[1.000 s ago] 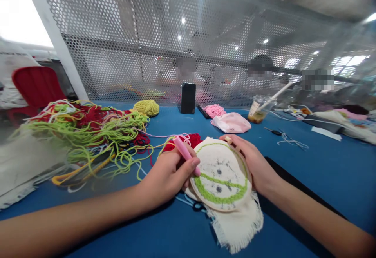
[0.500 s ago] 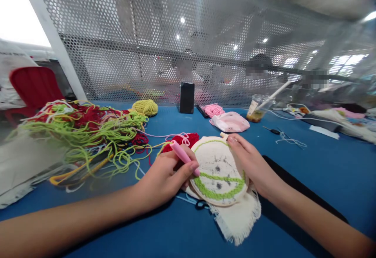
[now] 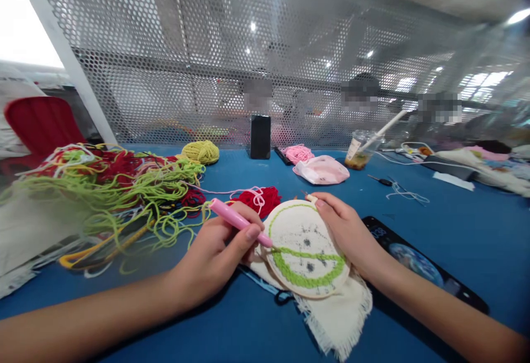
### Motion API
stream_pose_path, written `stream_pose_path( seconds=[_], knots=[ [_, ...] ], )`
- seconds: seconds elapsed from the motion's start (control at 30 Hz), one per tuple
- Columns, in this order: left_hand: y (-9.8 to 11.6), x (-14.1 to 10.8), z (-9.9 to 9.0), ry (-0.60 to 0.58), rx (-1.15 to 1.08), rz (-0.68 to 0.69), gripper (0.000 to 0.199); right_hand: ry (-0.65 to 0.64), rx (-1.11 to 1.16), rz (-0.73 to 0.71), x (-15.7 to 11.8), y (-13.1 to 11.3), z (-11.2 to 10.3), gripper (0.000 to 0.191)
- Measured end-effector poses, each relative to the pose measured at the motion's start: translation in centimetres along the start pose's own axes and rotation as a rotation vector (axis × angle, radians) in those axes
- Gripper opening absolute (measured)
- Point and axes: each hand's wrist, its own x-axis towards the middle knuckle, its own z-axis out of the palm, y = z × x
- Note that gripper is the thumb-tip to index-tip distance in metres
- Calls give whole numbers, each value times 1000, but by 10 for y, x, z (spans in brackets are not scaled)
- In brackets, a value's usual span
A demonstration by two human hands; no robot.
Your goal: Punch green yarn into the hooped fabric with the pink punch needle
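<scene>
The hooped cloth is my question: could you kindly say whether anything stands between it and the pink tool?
Nothing visible does. The pink tool, held in the left hand, has its tip at the left edge of the hooped cloth, by the green stitching; contact is hard to tell. The red yarn lies beyond the left hand.

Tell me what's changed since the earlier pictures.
The left hand has drawn left with the pink pen, which now leans flatter. The phone near the right hand has lit up. Nothing was let go: that hand still holds the hooped cloth. The yarn pile and drink cup stayed put.
</scene>
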Motion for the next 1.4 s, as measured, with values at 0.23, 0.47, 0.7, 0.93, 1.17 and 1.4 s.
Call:
stream_pose_path(
  seconds=[0.23, 0.47, 0.7, 0.93, 1.17, 1.4],
  knots=[
    [-2, -3, -1, 25, -34, 42, 19, 21, -45, 1, 1, 0, -2, 28],
    [-2, -1, 0, 35, -76, 34, 18, -9, -62, 35, 0, 0, -2, 30],
    [-1, -3, 0, 39, -73, 35, 18, 18, -27, 38, 1, -1, -1, 26],
    [0, -3, 1, 25, -80, 30, 19, 24, -51, 44, 0, -3, -1, 26],
    [3, 0, 2, -47, 53, 51, 18, 21, -90, -10, 1, -3, 0, 24],
    [6, 3, 4, -286, 280, 154, 14, 102, -130, -192, -12, -26, 6, 22]
  ],
)
